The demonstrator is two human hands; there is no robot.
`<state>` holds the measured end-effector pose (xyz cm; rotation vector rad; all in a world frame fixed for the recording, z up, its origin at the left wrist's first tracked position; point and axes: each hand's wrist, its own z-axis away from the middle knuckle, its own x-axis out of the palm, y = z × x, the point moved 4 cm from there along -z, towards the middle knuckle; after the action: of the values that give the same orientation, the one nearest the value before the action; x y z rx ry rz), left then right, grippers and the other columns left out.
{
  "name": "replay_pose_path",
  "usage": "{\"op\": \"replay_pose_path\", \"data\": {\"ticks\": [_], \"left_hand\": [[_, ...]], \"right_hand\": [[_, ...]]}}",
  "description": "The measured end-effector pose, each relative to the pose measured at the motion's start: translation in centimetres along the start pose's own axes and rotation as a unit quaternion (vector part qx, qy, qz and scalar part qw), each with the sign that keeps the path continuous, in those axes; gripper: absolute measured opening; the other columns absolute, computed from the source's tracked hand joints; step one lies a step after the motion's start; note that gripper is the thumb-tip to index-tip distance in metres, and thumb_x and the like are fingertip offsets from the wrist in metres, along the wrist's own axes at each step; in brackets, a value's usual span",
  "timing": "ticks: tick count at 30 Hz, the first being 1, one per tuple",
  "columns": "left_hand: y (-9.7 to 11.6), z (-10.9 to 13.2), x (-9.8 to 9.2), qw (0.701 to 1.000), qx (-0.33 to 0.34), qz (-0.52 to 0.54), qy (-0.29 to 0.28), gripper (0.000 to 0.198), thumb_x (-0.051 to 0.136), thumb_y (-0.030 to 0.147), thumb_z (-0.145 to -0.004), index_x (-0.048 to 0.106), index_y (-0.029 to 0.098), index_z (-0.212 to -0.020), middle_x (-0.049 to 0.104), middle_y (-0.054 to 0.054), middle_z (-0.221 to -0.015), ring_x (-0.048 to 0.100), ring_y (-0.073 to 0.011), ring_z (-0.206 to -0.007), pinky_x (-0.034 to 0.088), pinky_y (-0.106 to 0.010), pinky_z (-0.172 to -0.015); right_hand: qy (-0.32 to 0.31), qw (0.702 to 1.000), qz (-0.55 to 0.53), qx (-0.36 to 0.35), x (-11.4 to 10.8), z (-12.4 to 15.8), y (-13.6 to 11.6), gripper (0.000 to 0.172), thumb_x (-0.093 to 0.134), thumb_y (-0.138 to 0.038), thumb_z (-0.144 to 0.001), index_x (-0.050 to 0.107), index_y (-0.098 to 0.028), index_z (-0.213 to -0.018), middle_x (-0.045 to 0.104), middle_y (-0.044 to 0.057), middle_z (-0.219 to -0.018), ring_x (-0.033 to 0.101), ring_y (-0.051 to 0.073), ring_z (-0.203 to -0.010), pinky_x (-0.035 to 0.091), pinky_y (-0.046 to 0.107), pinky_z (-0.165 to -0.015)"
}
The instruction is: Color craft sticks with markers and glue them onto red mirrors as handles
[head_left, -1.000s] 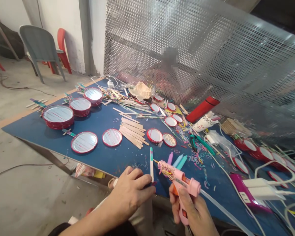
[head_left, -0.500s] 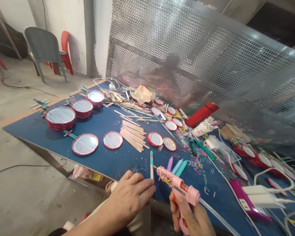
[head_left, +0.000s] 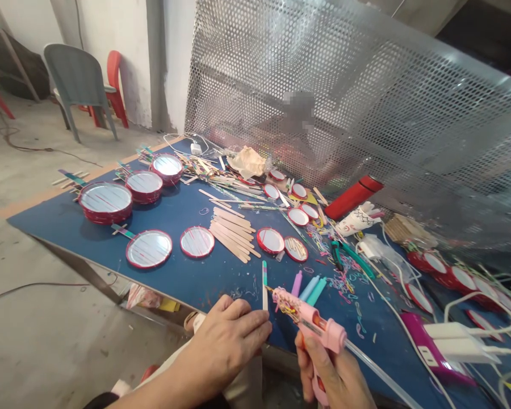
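My left hand (head_left: 234, 335) is at the table's near edge, its fingers together over the lower end of a craft stick (head_left: 264, 284) with a green and purple tip. The thumb side is partly hidden. My right hand (head_left: 330, 366) grips a pink glue gun (head_left: 309, 315), a clear glue stick poking out of its back end. The gun's nozzle points left, close beside the craft stick. Just beyond the gun lie purple, blue and green markers (head_left: 314, 289). A row of plain craft sticks (head_left: 233, 234) lies farther back between round red-rimmed discs (head_left: 197, 242).
Taller red-rimmed drum shapes (head_left: 105, 203) stand at the left of the blue table (head_left: 213, 278). Behind the markers are teal-handled pliers (head_left: 357, 259), scattered rubber bands and a red bottle (head_left: 353, 197). A purple power strip (head_left: 436, 352) with white chargers and cables lies right. A perforated metal panel (head_left: 344, 85) rises behind.
The view has shifted very slightly, so things on the table appear a little farther right. Both hands keep nearly the same pose, and the glue gun stays beside the craft stick.
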<state>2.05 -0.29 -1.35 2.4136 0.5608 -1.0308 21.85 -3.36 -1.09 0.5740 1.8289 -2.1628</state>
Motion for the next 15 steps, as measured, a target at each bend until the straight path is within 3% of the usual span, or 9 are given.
{"op": "replay_pose_path", "data": {"ticks": [3, 15], "left_hand": [[0.06, 0.0, -0.01, 1.0, -0.004, -0.002, -0.003, 0.016, 0.062, 0.031, -0.104, 0.065, 0.02, -0.115, 0.076, 0.004, -0.119, 0.054, -0.0172, -0.089, 0.033, -0.036, -0.076], [-0.02, 0.23, 0.32, 1.0, 0.0, -0.018, -0.024, 0.018, 0.06, 0.034, -0.105, 0.065, 0.021, -0.117, 0.075, 0.001, -0.12, 0.055, -0.0164, -0.09, 0.033, -0.034, -0.075]], "right_hand": [[0.005, 0.999, -0.028, 0.035, 0.37, 0.35, -0.36, 0.061, 0.053, -0.081, -0.086, 0.056, -0.021, -0.075, 0.051, -0.006, -0.053, 0.048, 0.009, -0.037, 0.038, 0.02, -0.04], [-0.04, 0.998, 0.021, 0.034, -0.06, 0.16, 0.1, 0.066, 0.049, -0.086, -0.084, 0.046, -0.024, -0.06, 0.046, -0.003, -0.04, 0.044, 0.01, -0.036, 0.036, 0.021, -0.041]]}}
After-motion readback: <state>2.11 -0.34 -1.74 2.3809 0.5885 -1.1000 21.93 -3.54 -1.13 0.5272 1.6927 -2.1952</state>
